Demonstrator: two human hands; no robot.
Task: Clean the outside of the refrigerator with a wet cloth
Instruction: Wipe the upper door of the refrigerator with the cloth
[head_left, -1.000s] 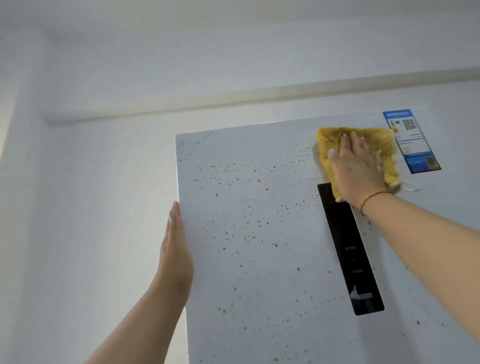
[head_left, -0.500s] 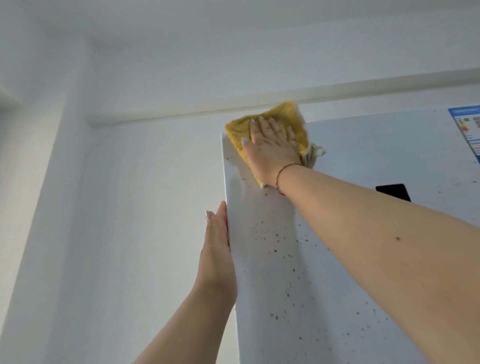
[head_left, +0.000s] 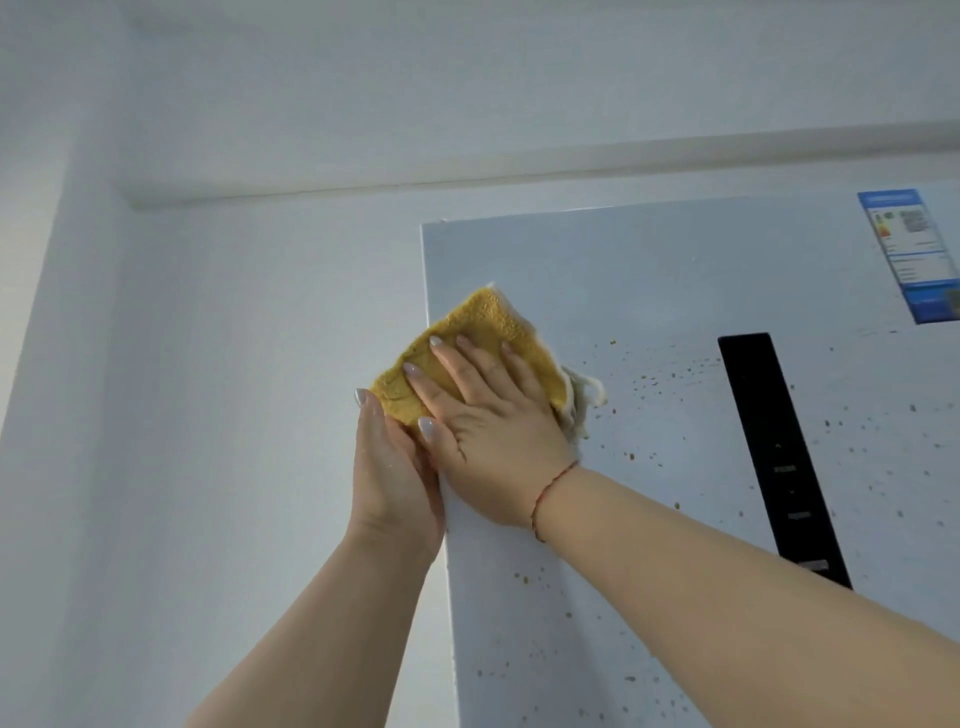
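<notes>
The white refrigerator door (head_left: 649, 291) fills the right half of the head view, speckled with small brown spots across its middle and lower part. My right hand (head_left: 483, 415) presses a folded yellow cloth (head_left: 483, 322) flat against the door near its upper left edge, fingers straight and spread. My left hand (head_left: 389, 467) rests with straight fingers along the door's left edge, just below and beside the cloth, touching my right thumb.
A black vertical control panel (head_left: 774, 447) runs down the door to the right of the cloth. A blue and white energy label (head_left: 914, 249) sits at the door's top right corner. White wall (head_left: 234, 364) lies to the left, ceiling above.
My right hand slid the cloth down from the door's top left corner along the left edge. The upper strip now looks free of spots. My left hand stayed on the edge.
</notes>
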